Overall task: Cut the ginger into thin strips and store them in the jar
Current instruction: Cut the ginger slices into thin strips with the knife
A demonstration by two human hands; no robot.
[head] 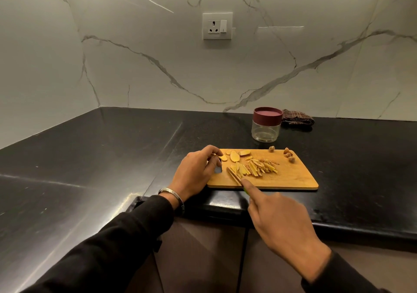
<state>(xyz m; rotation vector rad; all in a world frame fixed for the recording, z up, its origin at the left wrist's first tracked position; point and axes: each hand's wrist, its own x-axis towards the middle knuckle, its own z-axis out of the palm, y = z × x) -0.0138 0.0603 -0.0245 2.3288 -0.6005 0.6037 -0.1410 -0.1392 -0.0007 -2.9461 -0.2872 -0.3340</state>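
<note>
A wooden cutting board lies on the black counter. A heap of thin ginger strips sits mid-board, with several flat ginger slices behind it at the far left. My left hand rests at the board's left end, its fingertips pinching a ginger slice. My right hand grips a knife, forefinger stretched along its back; the blade lies against the strips' left side. Beyond the board stands a clear jar with a maroon lid on.
Brown ginger trimmings lie at the board's far right corner and one just off its far edge. A folded checked cloth sits against the marble wall right of the jar. The counter's front edge runs just below the board.
</note>
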